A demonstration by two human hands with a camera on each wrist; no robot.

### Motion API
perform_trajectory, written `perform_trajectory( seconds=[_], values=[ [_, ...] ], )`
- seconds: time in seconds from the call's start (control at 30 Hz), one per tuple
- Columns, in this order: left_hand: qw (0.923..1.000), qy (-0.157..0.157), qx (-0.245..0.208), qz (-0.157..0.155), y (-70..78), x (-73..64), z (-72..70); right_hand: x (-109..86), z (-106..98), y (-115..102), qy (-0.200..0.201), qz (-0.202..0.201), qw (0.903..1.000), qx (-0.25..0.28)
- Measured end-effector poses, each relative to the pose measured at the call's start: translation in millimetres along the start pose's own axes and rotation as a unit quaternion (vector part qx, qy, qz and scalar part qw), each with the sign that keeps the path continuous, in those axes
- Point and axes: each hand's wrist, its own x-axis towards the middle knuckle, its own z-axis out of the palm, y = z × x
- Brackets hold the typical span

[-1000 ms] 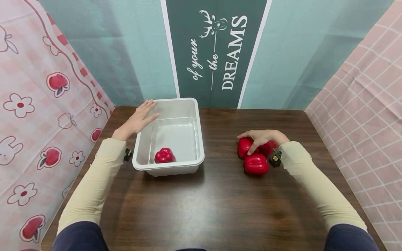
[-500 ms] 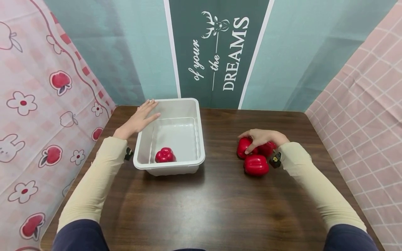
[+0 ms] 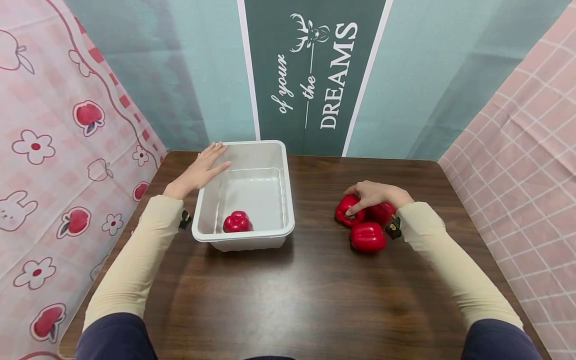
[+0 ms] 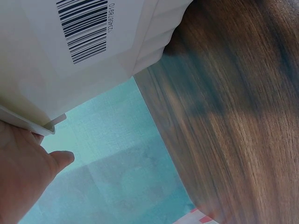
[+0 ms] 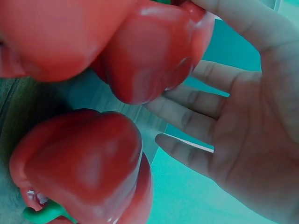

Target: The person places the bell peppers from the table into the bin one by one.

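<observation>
My left hand (image 3: pixel 200 170) rests with straight fingers on the left rim of a white plastic bin (image 3: pixel 289 200). One red bell pepper (image 3: pixel 236 222) lies inside, near the bin's front wall. At the right, my right hand (image 3: pixel 372 194) grips another red bell pepper (image 3: pixel 344 214), thumb on its near side and fingers round the far side. In the right wrist view the fingertips touch that glossy pepper (image 5: pixel 149 51). Two more red bell peppers sit close by: one in front (image 3: pixel 368 237), and one under the palm (image 3: pixel 381 212), partly hidden by the hand.
Everything stands on a dark wooden table (image 3: pixel 288 295). A teal cloth backdrop (image 3: pixel 405 75) hangs behind its far edge. Patterned pink cloths flank it at left (image 3: pixel 67 175) and right (image 3: pixel 531 190).
My right hand has shifted slightly left, and the gripped pepper has moved left and tipped, its stem side turning into view. My left hand keeps its place on the bin.
</observation>
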Motion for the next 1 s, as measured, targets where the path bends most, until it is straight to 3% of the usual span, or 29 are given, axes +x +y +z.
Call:
perform_trajectory(
  seconds=[0.23,0.47,1.0],
  values=[
    [1.0000,-0.003,-0.006,-0.007,-0.4,0.8,0.1,-0.1,-2.9,0.2,0.015,0.009,0.9998,-0.008],
    [1.0000,-0.002,-0.004,-0.007,-0.8,1.5,1.5,1.9,-2.4,1.5,0.043,-0.007,0.9990,-0.009],
    [0.9999,0.005,-0.008,-0.007,2.4,3.3,1.2,7.1,-7.3,2.6,0.084,-0.025,0.9951,0.047]
  ],
)
